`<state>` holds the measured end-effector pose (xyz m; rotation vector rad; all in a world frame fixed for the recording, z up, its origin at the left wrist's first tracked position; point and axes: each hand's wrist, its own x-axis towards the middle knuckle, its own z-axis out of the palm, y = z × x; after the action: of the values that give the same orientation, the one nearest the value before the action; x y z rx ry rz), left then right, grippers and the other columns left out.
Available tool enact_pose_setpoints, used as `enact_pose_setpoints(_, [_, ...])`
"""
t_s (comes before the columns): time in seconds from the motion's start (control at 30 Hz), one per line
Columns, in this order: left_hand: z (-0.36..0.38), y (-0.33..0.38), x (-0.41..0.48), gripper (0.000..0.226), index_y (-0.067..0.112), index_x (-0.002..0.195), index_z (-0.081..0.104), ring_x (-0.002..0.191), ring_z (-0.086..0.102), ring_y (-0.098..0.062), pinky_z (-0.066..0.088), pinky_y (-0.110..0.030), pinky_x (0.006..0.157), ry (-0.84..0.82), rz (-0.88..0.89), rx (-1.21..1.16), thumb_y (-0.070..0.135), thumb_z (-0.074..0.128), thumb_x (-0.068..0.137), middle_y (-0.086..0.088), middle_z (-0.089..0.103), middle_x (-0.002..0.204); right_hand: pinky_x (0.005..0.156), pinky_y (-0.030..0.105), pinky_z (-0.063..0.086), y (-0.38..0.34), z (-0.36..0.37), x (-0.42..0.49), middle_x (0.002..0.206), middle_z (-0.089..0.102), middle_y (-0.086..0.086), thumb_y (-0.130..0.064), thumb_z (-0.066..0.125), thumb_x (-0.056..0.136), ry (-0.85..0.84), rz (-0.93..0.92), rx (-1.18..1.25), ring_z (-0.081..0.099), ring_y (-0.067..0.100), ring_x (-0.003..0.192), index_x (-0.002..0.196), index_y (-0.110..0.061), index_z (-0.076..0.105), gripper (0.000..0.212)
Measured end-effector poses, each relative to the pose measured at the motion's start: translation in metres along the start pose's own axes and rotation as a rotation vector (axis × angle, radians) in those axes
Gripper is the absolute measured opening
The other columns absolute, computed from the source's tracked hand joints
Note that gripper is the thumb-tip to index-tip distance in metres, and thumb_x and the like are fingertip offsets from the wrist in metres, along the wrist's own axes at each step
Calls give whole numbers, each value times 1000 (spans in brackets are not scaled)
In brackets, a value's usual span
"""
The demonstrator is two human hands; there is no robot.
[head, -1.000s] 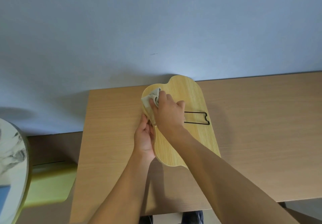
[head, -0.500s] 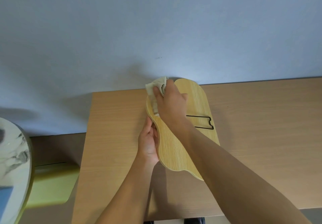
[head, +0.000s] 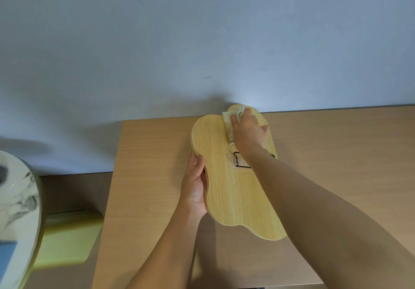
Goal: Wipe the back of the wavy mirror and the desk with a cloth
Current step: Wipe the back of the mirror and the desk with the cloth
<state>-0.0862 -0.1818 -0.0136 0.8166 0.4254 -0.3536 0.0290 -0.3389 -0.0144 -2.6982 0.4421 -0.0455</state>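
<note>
The wavy mirror (head: pixel 229 190) lies face down on the wooden desk (head: pixel 148 158), its light wood back up. A black wire stand (head: pixel 239 160) sits folded on that back, partly hidden by my right forearm. My left hand (head: pixel 195 183) grips the mirror's left edge at its narrow waist. My right hand (head: pixel 249 131) presses a pale crumpled cloth (head: pixel 231 118) against the mirror's far end, near the wall.
A blue-grey wall (head: pixel 202 41) rises right behind the desk. At the left a round marble-patterned tabletop (head: pixel 15 199) stands beside the desk, with a yellow-green cushion (head: pixel 67 239) below it. The desk stretches on to the right (head: pixel 348 154).
My right hand has carried the cloth from the mirror's upper left lobe to its far right end. The view has shifted slightly. My left hand keeps its grip on the left edge.
</note>
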Motion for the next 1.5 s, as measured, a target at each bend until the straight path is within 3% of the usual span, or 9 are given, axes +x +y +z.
enact_pose_setpoints(0.1, [0,0,2,50,19,155,50,145,47,-45,38,-66,117,-17,4,11,28,52,105,-19,53,157,80,41,28,4,-10,9,93,70,6,-37,46,106,72,163,88,56,26,66,113,-14,51,24])
enact_pose_setpoints(0.3, [0,1,4,51,19,151,54,133,57,-43,41,-69,114,-41,17,23,24,59,100,-24,56,153,85,45,39,-44,-23,-6,67,53,-14,-42,48,106,-39,-135,418,56,16,62,95,-23,40,24])
enact_pose_setpoints(0.5, [2,1,2,48,24,144,62,121,70,-35,60,-56,94,-61,30,15,15,64,97,-11,73,134,95,47,34,-11,-10,1,71,59,-8,-42,45,108,-123,-26,359,61,25,74,100,-20,45,23])
enact_pose_setpoints(0.7, [-1,1,4,46,29,141,65,126,69,-34,59,-57,97,-36,24,27,18,66,96,-9,71,140,98,48,39,54,-12,17,108,72,13,-45,40,107,-55,201,188,68,33,101,121,-14,52,37])
enact_pose_setpoints(0.93, [1,2,1,51,27,142,64,121,72,-32,62,-49,87,-18,10,22,20,72,92,-9,72,139,79,42,41,32,-25,24,69,55,-7,-43,45,107,31,48,318,65,33,75,102,-19,42,24])
enact_pose_setpoints(1.07, [0,2,0,55,28,142,64,118,72,-35,62,-52,88,-11,13,39,22,74,88,-11,72,137,80,41,38,1,-17,22,63,51,-14,-44,49,106,-41,-122,392,49,9,56,99,-20,44,26])
enact_pose_setpoints(1.2, [-1,0,2,48,27,142,65,116,74,-34,63,-49,84,-22,26,23,16,68,95,-11,72,137,102,49,38,36,-1,28,66,55,-11,-45,43,108,-122,33,369,54,20,66,109,-16,48,29])
enact_pose_setpoints(1.33, [-1,-1,2,47,27,143,64,116,74,-33,63,-48,84,-16,35,42,14,62,97,-10,72,138,102,50,38,85,0,41,89,70,6,-48,39,107,-48,178,278,68,36,95,105,-16,50,34])
enact_pose_setpoints(1.5, [-2,-2,3,49,28,142,64,120,71,-35,61,-54,93,6,31,66,16,66,95,-12,70,141,106,52,35,110,-7,52,93,74,9,-43,41,108,52,292,157,71,34,94,122,-13,50,34])
